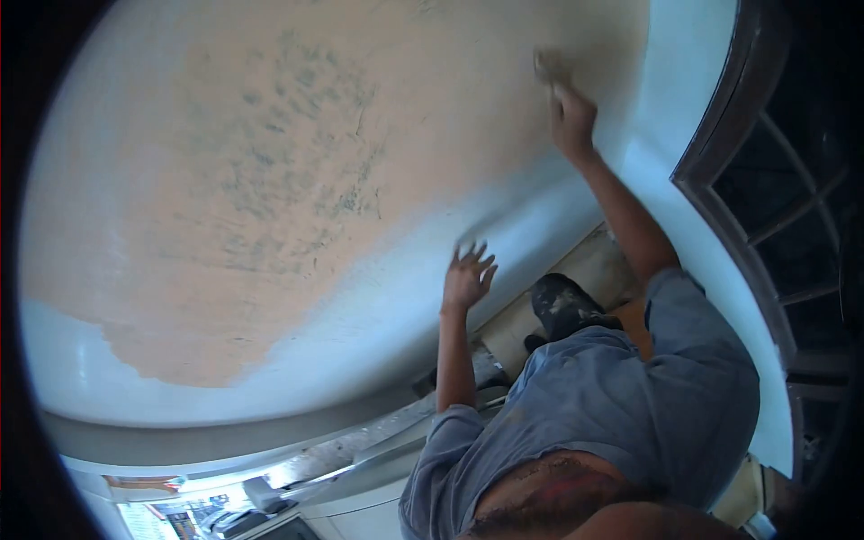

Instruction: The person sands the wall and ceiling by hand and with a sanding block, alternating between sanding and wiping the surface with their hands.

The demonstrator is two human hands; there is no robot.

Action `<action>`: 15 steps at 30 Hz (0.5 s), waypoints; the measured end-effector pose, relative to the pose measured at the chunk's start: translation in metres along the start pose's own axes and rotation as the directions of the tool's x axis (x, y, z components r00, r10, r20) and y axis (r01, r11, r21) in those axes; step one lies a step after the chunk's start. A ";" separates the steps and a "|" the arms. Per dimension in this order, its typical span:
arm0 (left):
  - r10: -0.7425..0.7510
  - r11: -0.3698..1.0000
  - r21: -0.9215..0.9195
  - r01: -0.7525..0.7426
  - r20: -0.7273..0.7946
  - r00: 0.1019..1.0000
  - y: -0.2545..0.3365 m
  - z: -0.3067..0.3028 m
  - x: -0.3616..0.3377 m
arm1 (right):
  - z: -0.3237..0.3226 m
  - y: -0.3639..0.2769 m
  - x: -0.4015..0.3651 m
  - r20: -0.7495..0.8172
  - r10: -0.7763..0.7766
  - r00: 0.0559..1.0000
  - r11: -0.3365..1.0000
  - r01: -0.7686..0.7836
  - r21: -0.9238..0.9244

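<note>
The wall [405,117] has a large beige patch with dark marks on a pale blue-white surface. High on the right of the view, my right hand [574,115] is closed on a small tool [551,67], held at the wall's beige part. The tool is blurred, so its kind is unclear. My left hand [469,275] is lower, in front of the pale part of the wall. Its fingers are spread, with nothing in them. Whether its fingertips touch the wall cannot be told.
A dark-framed window or door [765,189] stands at the right. Below my hands are my dark, stained trousers [565,304] and a pale floor [517,337]. A ledge [333,454] runs beneath the wall, with several blurred objects at the lower left.
</note>
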State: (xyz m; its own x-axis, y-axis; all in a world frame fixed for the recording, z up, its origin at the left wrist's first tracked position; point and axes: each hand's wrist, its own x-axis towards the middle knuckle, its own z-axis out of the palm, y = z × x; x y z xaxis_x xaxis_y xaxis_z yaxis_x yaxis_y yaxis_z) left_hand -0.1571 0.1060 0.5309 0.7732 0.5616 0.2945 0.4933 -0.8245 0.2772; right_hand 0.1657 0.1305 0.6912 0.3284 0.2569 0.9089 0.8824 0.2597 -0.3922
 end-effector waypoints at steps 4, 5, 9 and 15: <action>-0.534 0.814 -0.386 0.435 -0.200 0.822 -0.008 0.096 -0.074 | 0.060 0.017 0.073 -0.396 -0.283 0.874 0.955 0.294 -0.034; -0.613 0.759 -0.461 0.460 -0.265 0.745 -0.010 0.120 -0.090 | 0.066 0.004 0.062 -0.336 -0.214 0.917 0.974 0.227 -0.002; -0.914 0.383 -0.575 0.723 -0.126 0.385 -0.015 0.204 -0.122 | 0.096 0.002 -0.107 -0.043 -0.352 0.935 0.935 0.353 0.039; -0.957 0.242 -0.455 0.857 0.032 0.287 -0.034 0.383 -0.185 | 0.087 -0.045 0.045 -0.084 -0.663 0.743 0.748 0.660 -0.067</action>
State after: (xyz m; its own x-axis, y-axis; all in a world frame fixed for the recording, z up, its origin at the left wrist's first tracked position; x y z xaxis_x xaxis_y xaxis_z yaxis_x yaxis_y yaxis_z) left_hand -0.1643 0.0035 0.1164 -0.2379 0.9483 -0.2101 0.6006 0.3136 0.7355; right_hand 0.1110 0.2113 0.7371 -0.3131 -0.0594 0.9479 0.8996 0.3015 0.3160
